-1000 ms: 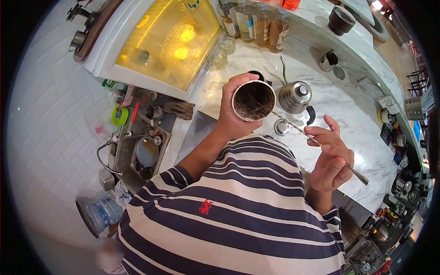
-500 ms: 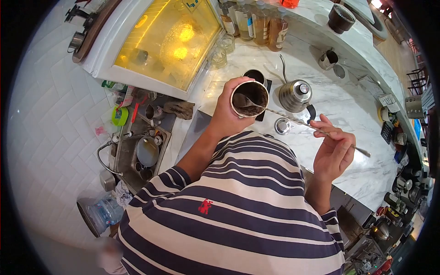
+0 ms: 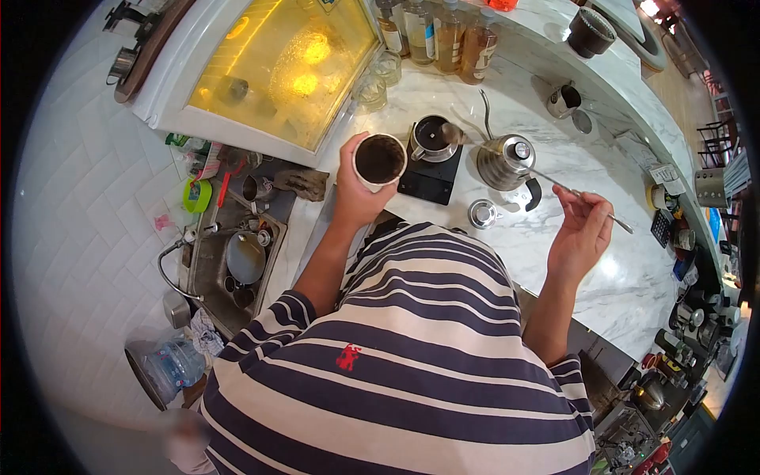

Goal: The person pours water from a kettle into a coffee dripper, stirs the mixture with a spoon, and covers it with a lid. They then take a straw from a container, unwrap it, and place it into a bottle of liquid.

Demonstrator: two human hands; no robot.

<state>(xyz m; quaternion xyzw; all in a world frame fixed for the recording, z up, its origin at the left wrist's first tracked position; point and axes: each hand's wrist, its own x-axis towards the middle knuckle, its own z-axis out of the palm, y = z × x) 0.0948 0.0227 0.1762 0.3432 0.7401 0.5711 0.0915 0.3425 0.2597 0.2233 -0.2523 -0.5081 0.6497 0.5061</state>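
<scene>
1. We wear a short-sleeved shirt (image 3: 412, 356) with broad cream and navy stripes.
2. A small red emblem (image 3: 347, 357) sits on the chest.
3. The sleeves end above the elbows; our forearms are bare.
4. Our left hand (image 3: 356, 194) and right hand (image 3: 582, 229) wear no gloves.

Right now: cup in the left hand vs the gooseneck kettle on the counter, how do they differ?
The cup is held up off the counter in the left hand; the gooseneck kettle stands on the marble counter, untouched. The cup is open-topped with dark contents showing inside; the kettle is lidded, its contents hidden. The cup is a plain cylinder; the kettle has a thin curved spout and a black handle. Both are upright, round vessels.
</scene>
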